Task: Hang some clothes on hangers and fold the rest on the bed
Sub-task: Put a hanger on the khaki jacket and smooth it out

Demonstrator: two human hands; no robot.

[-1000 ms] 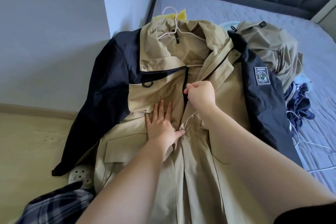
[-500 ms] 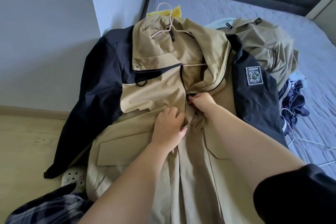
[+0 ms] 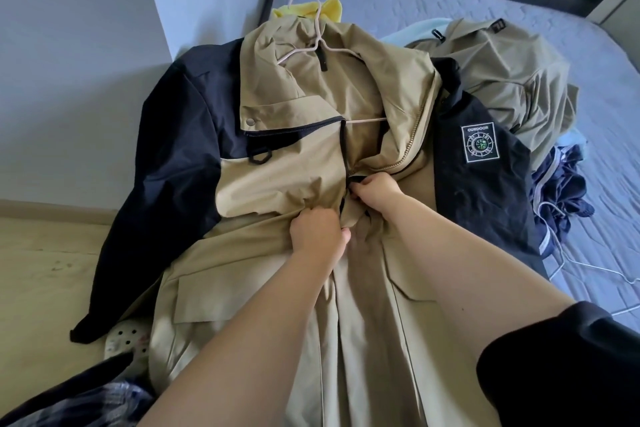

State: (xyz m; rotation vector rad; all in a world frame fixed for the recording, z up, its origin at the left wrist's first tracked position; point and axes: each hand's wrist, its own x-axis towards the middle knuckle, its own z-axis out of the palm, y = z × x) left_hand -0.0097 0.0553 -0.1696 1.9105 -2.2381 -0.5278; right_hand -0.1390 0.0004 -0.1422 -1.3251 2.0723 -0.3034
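While the jacket lies on the bed, the left hand bunches its front; right hand pinches the zip.

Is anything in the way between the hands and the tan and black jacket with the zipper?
Nothing visible is. The left hand and the right hand both grip the tan and black jacket at its front opening, fingers right on the cloth.
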